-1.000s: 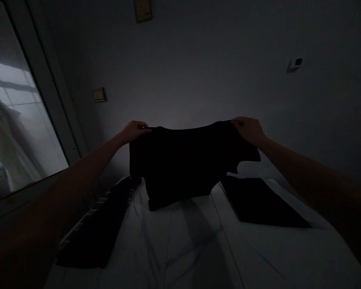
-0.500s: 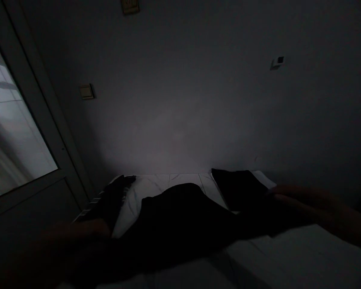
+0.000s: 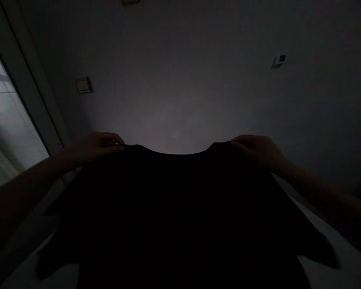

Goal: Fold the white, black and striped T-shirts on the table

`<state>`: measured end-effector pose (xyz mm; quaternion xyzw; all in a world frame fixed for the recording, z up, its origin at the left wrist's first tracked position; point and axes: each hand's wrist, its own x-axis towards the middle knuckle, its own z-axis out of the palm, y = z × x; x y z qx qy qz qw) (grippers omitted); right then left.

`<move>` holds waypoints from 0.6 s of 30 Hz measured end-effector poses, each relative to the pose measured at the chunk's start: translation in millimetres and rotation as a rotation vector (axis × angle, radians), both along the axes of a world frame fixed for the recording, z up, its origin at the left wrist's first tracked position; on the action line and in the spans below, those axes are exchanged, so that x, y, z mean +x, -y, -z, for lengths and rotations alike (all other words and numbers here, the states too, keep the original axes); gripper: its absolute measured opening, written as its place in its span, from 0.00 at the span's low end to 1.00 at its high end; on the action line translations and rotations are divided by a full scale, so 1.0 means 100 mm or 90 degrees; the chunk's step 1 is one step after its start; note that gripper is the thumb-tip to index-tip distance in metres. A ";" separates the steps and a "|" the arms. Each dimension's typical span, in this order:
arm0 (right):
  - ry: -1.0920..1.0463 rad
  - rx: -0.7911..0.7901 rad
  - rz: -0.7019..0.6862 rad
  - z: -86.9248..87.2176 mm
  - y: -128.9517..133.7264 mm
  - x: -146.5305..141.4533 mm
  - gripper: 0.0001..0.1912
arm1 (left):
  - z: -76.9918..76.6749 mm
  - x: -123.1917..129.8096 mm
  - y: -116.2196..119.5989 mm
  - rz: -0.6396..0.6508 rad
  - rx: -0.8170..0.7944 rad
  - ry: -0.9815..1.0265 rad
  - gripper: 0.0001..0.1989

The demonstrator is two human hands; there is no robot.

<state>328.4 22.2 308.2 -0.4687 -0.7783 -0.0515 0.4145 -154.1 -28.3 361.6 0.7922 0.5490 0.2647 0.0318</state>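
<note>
A black T-shirt (image 3: 174, 212) hangs spread in front of me and fills the lower middle of the view, its neckline curving between my hands. My left hand (image 3: 96, 146) pinches the shirt at the left shoulder, and my right hand (image 3: 255, 150) pinches it at the right shoulder. The shirt's dark fabric shows no detail in this dim light. It hides most of the bed, and the dark folded garments seen earlier are out of sight behind it.
A pale bed sheet (image 3: 339, 249) shows at the lower right, past the shirt. A glazed door or window (image 3: 9, 120) stands at the left. A grey wall rises behind, with a switch plate (image 3: 83, 85) and a small wall device (image 3: 278, 61).
The shirt has risen from lying low across the bed and now hangs close before me. Both hands have moved up and inward, and the shirt now covers the folded garments.
</note>
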 end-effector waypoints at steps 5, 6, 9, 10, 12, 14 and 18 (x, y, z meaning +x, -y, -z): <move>0.129 -0.100 0.034 1.10 -1.08 -0.23 0.15 | 1.05 0.08 -1.12 0.027 -0.065 -0.121 0.15; 0.162 -0.126 0.060 1.36 -1.25 -0.29 0.15 | 1.35 0.08 -1.32 0.019 -0.077 -0.156 0.14; 0.266 -0.202 0.111 2.10 -1.62 -0.47 0.15 | 2.20 0.13 -1.78 -0.068 -0.110 -0.263 0.12; 0.296 -0.223 0.113 2.31 -1.71 -0.51 0.15 | 2.45 0.16 -1.88 -0.081 -0.120 -0.277 0.11; 0.342 -0.252 0.111 2.66 -1.85 -0.57 0.16 | 2.86 0.24 -2.05 -0.082 -0.139 -0.283 0.11; 0.374 -0.272 0.116 2.88 -1.97 -0.59 0.16 | 3.15 0.29 -2.19 -0.070 -0.152 -0.282 0.12; 0.411 -0.292 0.156 3.03 -2.25 -0.56 0.17 | 3.45 0.26 -2.51 -0.051 -0.144 -0.243 0.16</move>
